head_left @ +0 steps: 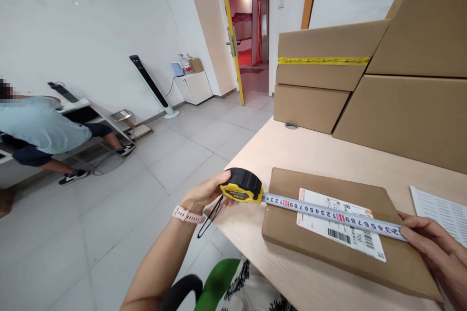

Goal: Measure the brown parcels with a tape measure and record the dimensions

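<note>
Left hand clasping tape measure | right hand pinching blade over carton | I expect springy blade, stiff carton; grip casing.

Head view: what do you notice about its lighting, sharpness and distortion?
In the head view, the doorway glows pink-red; digits on the tape blade read clearly, but fine text on the printed sheet does not; the tower fan leans, suggesting wide-angle distortion; the seated person's head is pixelated.

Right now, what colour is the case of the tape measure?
The tape measure's case is black and yellow, seen best in the head view.
</note>
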The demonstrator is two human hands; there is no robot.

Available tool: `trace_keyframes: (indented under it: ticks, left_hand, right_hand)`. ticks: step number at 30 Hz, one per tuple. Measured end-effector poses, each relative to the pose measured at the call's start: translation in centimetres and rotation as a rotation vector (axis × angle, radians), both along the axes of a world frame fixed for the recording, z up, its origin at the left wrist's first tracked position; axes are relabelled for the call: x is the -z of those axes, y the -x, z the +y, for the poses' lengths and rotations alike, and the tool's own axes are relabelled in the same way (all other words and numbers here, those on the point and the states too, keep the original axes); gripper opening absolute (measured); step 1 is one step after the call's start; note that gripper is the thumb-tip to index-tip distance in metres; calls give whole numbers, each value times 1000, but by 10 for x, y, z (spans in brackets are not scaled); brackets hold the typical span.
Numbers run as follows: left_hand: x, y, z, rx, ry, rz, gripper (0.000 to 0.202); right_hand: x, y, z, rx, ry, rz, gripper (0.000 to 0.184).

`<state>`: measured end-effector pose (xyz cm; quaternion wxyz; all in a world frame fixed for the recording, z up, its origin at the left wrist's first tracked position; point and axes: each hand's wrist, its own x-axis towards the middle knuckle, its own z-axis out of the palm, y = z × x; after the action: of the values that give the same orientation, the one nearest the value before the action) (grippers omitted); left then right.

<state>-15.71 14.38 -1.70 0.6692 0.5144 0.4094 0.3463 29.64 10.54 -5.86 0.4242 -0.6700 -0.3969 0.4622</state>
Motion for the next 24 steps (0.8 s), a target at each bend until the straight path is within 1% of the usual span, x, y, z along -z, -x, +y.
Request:
trace_keyframes:
  ticks: [7, 11, 18, 24]
  left_hand:
    - [-3, -2, 0, -12, 4, -4, 63]
    - [-4, -4, 0, -14, -5, -9, 62]
    - [-6, -5, -1, -9, -21, -18, 59]
    - [-6, -5, -1, -24, -25, -16, 60]
  right_hand:
    - [-2, 3, 1, 20, 8, 7, 44]
    - [-3, 2, 2, 10, -11, 2, 43]
    - [-1, -1, 1, -5, 3, 19, 40]
    - [-3, 1, 1, 7, -41, -9, 37]
